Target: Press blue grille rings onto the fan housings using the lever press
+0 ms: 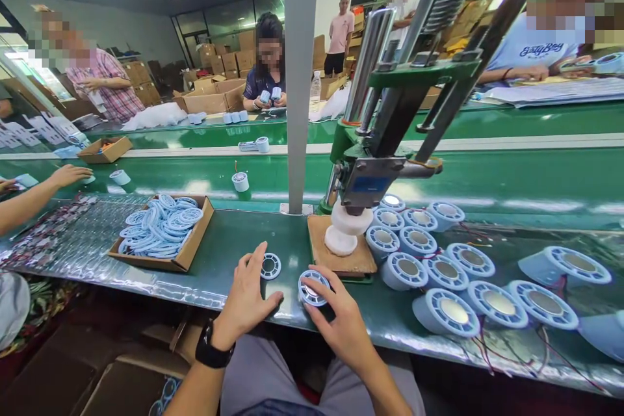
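Beside a loose light-blue ring (270,266) on the green table, my left hand (248,292) has its fingers spread and holds nothing. My right hand (336,312) has its fingers round a light-blue round part (312,288) with a slotted rim, near the table's front edge. Behind my right hand stands a green press (373,175) with a white round head above a white pad (340,240) on a brown board. Nothing lies on the pad. Several light-blue cylinders (443,271) with silver centres and thin wires stand right of the press.
A cardboard tray (182,259) of blue rings sits at left. A grey post (296,91) rises behind the table. Another person's hand (68,175) reaches in at far left. A green conveyor (195,172) carries a few blue parts, with people seated and standing beyond.
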A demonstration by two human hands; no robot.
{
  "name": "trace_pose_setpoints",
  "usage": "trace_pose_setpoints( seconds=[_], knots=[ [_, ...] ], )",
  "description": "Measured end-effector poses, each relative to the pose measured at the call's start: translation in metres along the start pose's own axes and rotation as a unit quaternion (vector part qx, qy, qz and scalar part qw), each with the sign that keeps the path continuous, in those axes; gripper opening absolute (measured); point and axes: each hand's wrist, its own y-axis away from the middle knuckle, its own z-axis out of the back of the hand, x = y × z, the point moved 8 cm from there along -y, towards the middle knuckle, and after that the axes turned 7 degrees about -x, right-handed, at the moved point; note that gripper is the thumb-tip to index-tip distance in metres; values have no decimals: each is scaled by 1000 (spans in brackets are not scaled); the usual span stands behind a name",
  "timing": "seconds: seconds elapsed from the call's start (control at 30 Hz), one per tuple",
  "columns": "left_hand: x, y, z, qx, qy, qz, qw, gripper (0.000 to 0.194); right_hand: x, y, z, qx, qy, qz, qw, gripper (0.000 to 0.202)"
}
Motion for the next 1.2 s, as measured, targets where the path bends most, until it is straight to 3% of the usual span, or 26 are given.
trace_pose_setpoints(
  seconds=[0.1, 0.2, 0.3, 0.4, 0.5, 0.6, 0.73, 1.2],
  knots=[
    [6, 0, 0, -17, -1, -1, 1000, 85, -3, 0, 0, -1, -11, -12, 1000, 35],
    [9, -6, 2, -42, 8, -3, 999, 65, -9, 2, -3, -6, -6, -35, 999, 46],
    [8, -9, 8, -69, 59, 42, 995, 56, -13, 7, -6, -34, 25, -57, 997, 55],
    [-17, -4, 10, -65, 126, 41, 989, 67, -7, 9, -6, -82, 65, -40, 994, 55],
    [-57, 6, 1, -38, 127, -44, 990, 76, 3, 8, -4, -121, 92, -3, 988, 53],
    [-77, 11, -9, -40, 92, -81, 992, 73, 10, 6, 1, -150, 113, 6, 982, 59],
    [-75, 8, -16, -56, 73, -54, 994, 70, 14, 5, 4, -160, 130, 7, 978, 66],
    [-74, 13, -20, -29, 150, -42, 987, 65, 11, 7, 3, -177, 138, -2, 975, 67]
  ],
)
